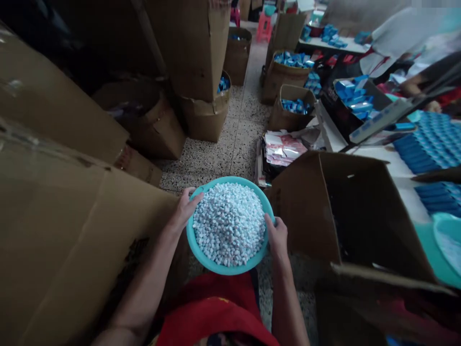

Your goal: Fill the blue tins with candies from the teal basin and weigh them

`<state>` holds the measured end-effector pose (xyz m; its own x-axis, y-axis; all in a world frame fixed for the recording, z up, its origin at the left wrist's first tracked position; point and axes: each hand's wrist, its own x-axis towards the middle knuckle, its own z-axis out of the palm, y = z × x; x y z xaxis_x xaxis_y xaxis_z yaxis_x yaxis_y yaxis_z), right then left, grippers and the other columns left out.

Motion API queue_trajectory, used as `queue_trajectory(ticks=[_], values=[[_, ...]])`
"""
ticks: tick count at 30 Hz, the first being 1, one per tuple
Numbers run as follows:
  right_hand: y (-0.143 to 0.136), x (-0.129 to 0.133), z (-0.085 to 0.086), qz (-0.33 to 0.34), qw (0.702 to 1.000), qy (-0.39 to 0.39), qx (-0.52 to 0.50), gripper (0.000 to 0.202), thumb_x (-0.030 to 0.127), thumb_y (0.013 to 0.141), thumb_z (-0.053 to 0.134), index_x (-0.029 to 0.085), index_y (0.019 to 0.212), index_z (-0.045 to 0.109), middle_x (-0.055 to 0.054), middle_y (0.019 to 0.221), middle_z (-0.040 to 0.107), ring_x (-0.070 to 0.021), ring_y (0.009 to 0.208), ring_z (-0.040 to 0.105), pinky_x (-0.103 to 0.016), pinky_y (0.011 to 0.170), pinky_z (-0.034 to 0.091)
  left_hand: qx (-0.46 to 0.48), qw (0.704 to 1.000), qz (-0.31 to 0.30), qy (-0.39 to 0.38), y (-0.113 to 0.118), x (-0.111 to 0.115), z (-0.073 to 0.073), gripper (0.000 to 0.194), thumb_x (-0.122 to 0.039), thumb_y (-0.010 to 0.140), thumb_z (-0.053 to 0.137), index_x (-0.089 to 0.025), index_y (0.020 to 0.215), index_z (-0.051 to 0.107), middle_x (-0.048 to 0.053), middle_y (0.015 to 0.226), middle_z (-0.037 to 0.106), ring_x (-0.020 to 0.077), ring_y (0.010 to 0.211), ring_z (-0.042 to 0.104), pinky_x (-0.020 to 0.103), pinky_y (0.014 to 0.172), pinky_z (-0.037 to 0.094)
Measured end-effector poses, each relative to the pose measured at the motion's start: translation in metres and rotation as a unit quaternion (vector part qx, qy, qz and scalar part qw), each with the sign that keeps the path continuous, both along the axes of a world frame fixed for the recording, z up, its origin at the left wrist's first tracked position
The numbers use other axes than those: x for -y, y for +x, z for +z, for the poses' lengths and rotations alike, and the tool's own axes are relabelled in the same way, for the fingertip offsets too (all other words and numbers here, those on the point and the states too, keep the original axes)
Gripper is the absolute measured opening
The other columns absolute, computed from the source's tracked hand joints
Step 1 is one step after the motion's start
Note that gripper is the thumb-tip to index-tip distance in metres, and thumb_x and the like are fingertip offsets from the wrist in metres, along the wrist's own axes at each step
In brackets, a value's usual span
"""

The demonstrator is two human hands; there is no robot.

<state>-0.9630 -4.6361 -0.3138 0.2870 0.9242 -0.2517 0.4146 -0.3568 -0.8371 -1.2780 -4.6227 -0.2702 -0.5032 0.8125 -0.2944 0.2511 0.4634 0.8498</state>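
In front of my body I carry a round turquoise plastic basin [212,266], heaped with small white pellet-like pieces [230,223]. My left hand [188,206] grips the basin's left rim, its thumb laid over the edge and its fingers mostly hidden outside. On the opposite side my right hand [277,233] is closed round the right rim, thumb on top. The basin is held roughly level above the speckled floor, close to the red apron [216,317] I wear.
Large cardboard boxes [57,230] crowd the left. An open cardboard box [302,206] stands at my right. A speckled floor aisle [234,125] runs ahead, lined with boxes of blue packets [293,60]. Blue trays [428,139] cover a right-hand table, where people [399,38] sit.
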Motion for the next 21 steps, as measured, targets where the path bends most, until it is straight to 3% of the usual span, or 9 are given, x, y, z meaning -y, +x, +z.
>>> queue_trajectory(ticks=[6, 10, 16, 21], values=[[-0.044, -0.195, 0.013, 0.104, 0.994, 0.029, 0.0, 0.045, 0.064, 0.071, 0.057, 0.019, 0.068, 0.058, 0.0, 0.063, 0.057, -0.018, 0.065, 0.051, -0.028, 0.063, 0.036, -0.033, 0.996, 0.087, 0.006, -0.039, -0.098, 0.018, 0.061, -0.053, 0.07, 0.068, -0.018, 0.117, 0.055, 0.008, 0.099, 0.067, 0.0239, 0.094, 0.064, 0.035, 0.087, 0.049], [-0.077, -0.31, 0.016, 0.144, 0.989, 0.038, -0.008, 0.045, 0.064, 0.072, 0.056, 0.019, 0.067, 0.057, 0.001, 0.063, 0.056, -0.0167, 0.065, 0.05, -0.027, 0.063, 0.036, -0.039, 0.991, 0.129, -0.001, -0.066, -0.179, 0.021, 0.07, -0.054, 0.07, 0.069, -0.019, 0.127, 0.049, 0.009, 0.105, 0.066, 0.0252, 0.099, 0.064, 0.037, 0.09, 0.049], [-0.108, -0.469, 0.019, 0.136, 0.99, 0.036, -0.002, 0.048, 0.066, 0.068, 0.057, 0.018, 0.065, 0.06, 0.001, 0.059, 0.057, -0.0172, 0.062, 0.05, -0.028, 0.061, 0.037, -0.022, 0.994, 0.103, -0.007, -0.099, -0.346, 0.025, 0.07, -0.055, 0.07, 0.069, -0.019, 0.126, 0.048, 0.011, 0.114, 0.063, 0.0281, 0.108, 0.061, 0.04, 0.096, 0.047], [-0.105, -0.605, 0.035, 0.093, 0.995, 0.037, 0.003, 0.049, 0.066, 0.067, 0.057, 0.018, 0.063, 0.06, -0.001, 0.059, 0.059, -0.0182, 0.061, 0.051, -0.028, 0.058, 0.037, 0.001, 0.997, 0.071, -0.004, -0.098, -0.509, 0.041, 0.064, -0.048, 0.072, 0.069, -0.021, 0.125, 0.047, 0.01, 0.117, 0.063, 0.026, 0.109, 0.062, 0.038, 0.098, 0.046]])
